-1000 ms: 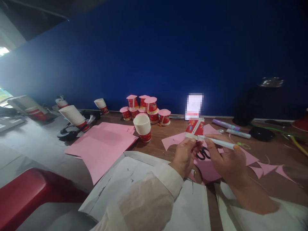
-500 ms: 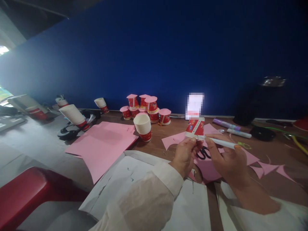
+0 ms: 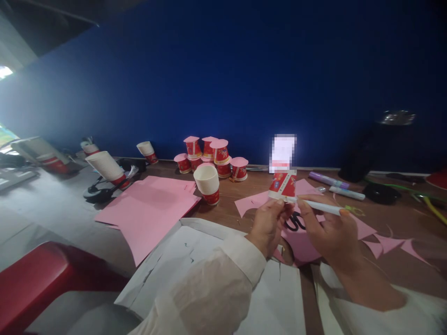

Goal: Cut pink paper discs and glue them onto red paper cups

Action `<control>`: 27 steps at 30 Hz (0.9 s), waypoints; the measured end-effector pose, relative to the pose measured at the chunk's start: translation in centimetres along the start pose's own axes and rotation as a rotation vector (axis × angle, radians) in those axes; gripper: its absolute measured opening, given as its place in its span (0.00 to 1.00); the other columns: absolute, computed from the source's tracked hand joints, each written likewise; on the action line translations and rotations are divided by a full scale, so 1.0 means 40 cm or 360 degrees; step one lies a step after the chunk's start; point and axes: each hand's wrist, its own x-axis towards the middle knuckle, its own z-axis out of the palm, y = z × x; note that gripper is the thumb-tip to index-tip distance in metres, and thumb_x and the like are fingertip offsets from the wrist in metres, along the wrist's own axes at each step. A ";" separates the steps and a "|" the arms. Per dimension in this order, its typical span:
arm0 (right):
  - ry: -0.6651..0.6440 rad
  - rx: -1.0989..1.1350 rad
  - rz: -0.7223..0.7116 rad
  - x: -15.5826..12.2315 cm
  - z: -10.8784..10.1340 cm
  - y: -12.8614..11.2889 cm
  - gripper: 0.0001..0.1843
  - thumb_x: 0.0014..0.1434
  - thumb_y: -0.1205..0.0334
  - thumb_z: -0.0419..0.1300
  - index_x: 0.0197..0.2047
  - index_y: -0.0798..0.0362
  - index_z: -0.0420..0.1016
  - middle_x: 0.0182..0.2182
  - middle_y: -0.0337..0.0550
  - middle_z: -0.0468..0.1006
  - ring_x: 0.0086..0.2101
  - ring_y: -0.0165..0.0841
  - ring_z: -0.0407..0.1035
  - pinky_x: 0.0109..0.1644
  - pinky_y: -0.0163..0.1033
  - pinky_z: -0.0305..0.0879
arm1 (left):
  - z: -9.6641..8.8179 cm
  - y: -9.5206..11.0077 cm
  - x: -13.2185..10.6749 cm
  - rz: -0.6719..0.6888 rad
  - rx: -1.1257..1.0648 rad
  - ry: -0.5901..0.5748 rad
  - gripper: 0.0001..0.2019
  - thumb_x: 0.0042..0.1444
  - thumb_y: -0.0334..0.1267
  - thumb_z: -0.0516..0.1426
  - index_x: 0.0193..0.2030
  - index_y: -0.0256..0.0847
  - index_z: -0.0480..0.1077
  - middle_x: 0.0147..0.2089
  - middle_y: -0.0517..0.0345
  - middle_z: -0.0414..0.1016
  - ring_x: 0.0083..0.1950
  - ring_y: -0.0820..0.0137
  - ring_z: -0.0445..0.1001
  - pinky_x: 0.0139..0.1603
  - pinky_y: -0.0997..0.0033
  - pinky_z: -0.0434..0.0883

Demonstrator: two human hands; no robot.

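My left hand (image 3: 268, 226) grips a red patterned paper cup (image 3: 282, 184) by its lower rim, above the table. A white pen-like stick (image 3: 323, 207) is pinched in my right hand (image 3: 330, 237), and its tip meets the cup's bottom edge. Whether the stick is a marker or a glue pen I cannot tell. Black-handled scissors (image 3: 296, 221) lie just under my hands, on cut pink paper (image 3: 303, 246). The cup's far side is hidden from me.
Upturned red cups with pink paper tops (image 3: 220, 145) are piled at the back. Stacked paper cups (image 3: 206, 184) stand nearer, beside pink sheets (image 3: 150, 204). Purple and white markers (image 3: 328, 179) lie right. An opened white bag (image 3: 209, 242) covers the front; a red stool (image 3: 42, 274) stands left.
The stick's tip has shifted slightly left along the cup's rim, with my right hand nearly in place. Everything else looks the same.
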 end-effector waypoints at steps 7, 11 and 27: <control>-0.0008 -0.0016 0.0000 0.000 0.000 -0.002 0.07 0.68 0.57 0.60 0.43 0.46 0.80 0.38 0.43 0.86 0.39 0.39 0.81 0.44 0.43 0.75 | 0.004 0.002 -0.001 -0.0018 0.0008 0.0046 0.08 0.48 0.35 0.71 0.32 0.35 0.79 0.33 0.55 0.78 0.37 0.71 0.77 0.53 0.67 0.73; -0.0013 -0.0052 -0.0007 -0.001 0.001 -0.002 0.08 0.69 0.57 0.59 0.42 0.45 0.80 0.38 0.43 0.86 0.39 0.40 0.81 0.43 0.44 0.75 | 0.000 0.000 0.003 0.0005 0.0017 0.0050 0.09 0.48 0.35 0.71 0.33 0.35 0.79 0.33 0.55 0.78 0.38 0.69 0.78 0.55 0.65 0.72; 0.0172 0.0274 0.0368 0.007 -0.019 -0.022 0.12 0.68 0.51 0.59 0.45 0.50 0.79 0.29 0.41 0.81 0.23 0.33 0.73 0.31 0.42 0.71 | -0.007 -0.001 0.013 -0.0064 -0.0037 0.0127 0.08 0.50 0.36 0.70 0.34 0.35 0.79 0.33 0.55 0.79 0.37 0.70 0.77 0.48 0.68 0.72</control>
